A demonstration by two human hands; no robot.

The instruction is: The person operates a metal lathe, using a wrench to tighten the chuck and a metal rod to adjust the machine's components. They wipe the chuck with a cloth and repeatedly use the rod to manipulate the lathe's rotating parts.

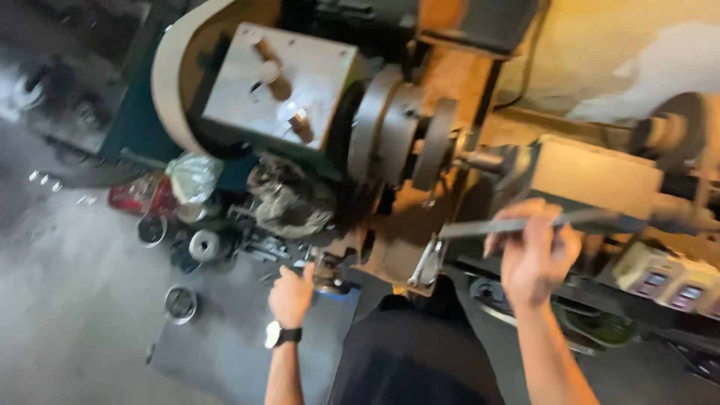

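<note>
A large metal lathe fills the view, its round chuck [397,135] in the middle and a short workpiece [480,160] sticking out to the right. My right hand [534,251] is closed around a long flat grey metal bar [480,226] held level in front of the carriage. My left hand [292,294], with a black wristwatch on the wrist, is closed on a small control [324,271] at the lathe's lower front; the control is mostly hidden. The whole frame is blurred.
A dirty rag [289,199] and a clear plastic bag [193,176] lie on the lathe's left side among loose metal rings [204,244] and parts. A red object [139,196] sits further left. Another ring [181,302] lies on the grey floor. The tailstock [600,176] stands at the right.
</note>
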